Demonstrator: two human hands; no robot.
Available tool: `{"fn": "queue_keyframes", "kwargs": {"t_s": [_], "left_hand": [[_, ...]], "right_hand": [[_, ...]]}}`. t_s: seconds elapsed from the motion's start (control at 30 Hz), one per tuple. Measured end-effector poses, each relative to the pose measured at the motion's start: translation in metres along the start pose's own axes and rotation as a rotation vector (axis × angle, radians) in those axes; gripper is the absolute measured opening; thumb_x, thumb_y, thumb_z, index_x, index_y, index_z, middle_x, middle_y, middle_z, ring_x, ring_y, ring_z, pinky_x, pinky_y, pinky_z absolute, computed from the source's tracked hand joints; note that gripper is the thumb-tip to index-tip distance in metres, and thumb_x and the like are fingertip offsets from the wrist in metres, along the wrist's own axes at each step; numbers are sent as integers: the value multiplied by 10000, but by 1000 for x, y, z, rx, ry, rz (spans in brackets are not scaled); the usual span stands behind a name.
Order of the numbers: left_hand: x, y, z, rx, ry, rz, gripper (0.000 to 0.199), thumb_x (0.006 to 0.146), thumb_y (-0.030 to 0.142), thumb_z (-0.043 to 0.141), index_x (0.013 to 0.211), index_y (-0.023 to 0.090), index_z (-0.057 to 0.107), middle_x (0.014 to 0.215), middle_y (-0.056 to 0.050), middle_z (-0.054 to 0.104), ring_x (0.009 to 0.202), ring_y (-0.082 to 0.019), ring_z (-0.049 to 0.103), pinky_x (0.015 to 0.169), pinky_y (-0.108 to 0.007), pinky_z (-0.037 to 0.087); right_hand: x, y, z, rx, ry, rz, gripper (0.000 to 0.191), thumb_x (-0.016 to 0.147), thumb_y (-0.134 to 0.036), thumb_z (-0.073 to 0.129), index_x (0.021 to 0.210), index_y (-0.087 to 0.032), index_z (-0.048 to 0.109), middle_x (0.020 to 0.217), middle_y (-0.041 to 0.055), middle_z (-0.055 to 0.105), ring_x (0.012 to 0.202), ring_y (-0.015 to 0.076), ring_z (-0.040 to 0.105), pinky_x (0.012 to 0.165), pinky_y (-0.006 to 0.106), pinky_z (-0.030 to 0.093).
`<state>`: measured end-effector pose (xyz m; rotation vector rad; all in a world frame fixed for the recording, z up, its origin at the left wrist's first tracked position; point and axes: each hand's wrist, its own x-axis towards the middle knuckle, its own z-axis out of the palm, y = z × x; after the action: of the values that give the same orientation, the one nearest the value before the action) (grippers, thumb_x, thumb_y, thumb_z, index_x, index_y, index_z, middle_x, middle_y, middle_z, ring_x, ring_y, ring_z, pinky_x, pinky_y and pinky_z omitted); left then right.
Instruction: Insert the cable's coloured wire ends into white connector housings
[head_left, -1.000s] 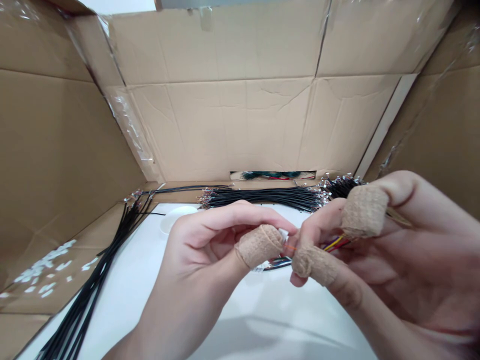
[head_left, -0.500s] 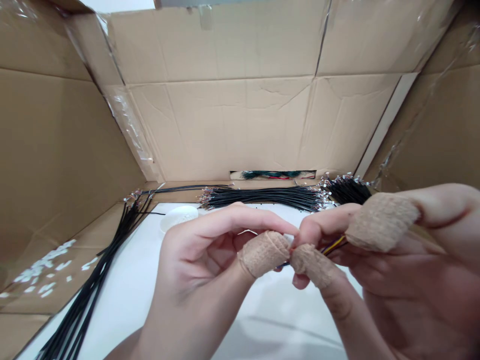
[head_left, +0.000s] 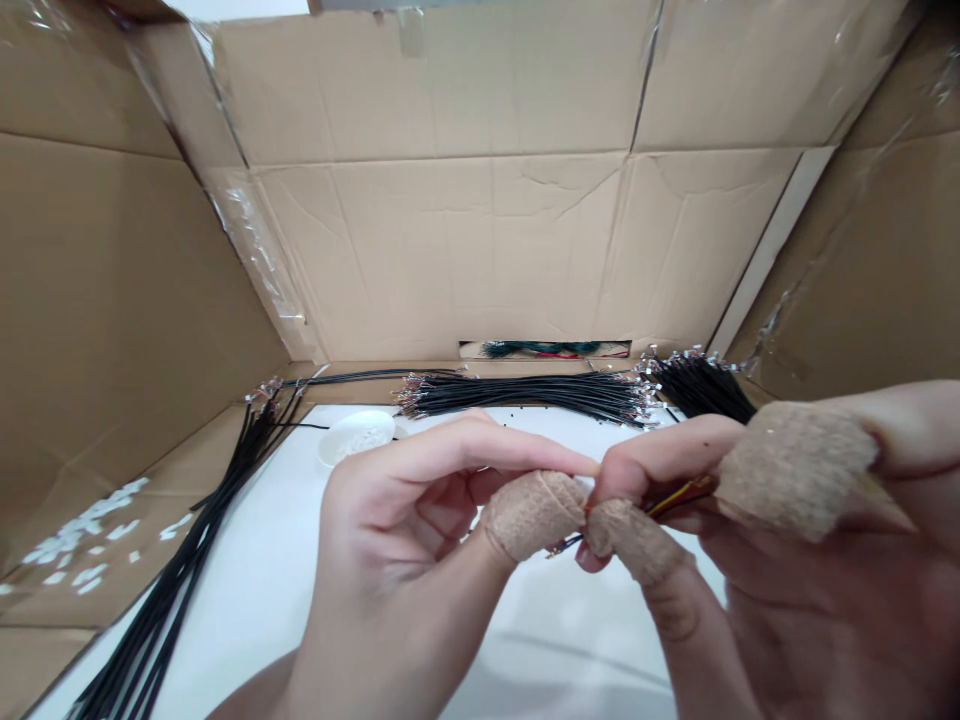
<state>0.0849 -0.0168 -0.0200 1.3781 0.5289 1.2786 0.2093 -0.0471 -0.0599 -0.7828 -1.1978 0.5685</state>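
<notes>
Thin coloured wires [head_left: 679, 494], yellow and dark ones among them, pass through my right hand [head_left: 787, 560], pinched between thumb and forefinger. Below the fingertips a few blue and dark wire ends [head_left: 568, 545] stick out with bare-looking tips. My left hand [head_left: 420, 530] is closed in a pinch, thumb against forefinger, its tips touching those of the right. Whatever sits between the left fingertips is hidden. Brown tape wraps both thumbs and a right finger.
A white bowl [head_left: 356, 437] with small white pieces stands behind my left hand. Black cable bundles lie at the back [head_left: 525, 396], back right [head_left: 697, 388] and left [head_left: 202, 530]. White bits [head_left: 82, 530] lie on cardboard at left. Cardboard walls [head_left: 480, 250] enclose the white table.
My right hand has shifted slightly right and down, its taped finger moving away from the wires. The wire ends below the fingertips show more now. Both pinches stay closed.
</notes>
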Motion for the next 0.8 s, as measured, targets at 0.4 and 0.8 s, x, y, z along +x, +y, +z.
{"fn": "queue_keyframes", "kwargs": {"t_s": [0.4,0.8], "left_hand": [[3,1,0,-20,-27,-36,125,820,140,751,768,238,808,703,26,745,601,-82,664,556,-124,543],[6,0,-3,-8,-76,-77,63,836,212,753,793,230,795,735,33,750,612,-80,655,582,-134,539]], "right_hand": [[30,-22,-21,-5,-265,-19,321,640,46,646,722,-263,680,647,-10,735,534,200,713,502,283,614],[15,-17,-6,74,-23,-75,412,692,70,698,865,-279,564,725,-34,708,575,168,707,504,244,626]]}}
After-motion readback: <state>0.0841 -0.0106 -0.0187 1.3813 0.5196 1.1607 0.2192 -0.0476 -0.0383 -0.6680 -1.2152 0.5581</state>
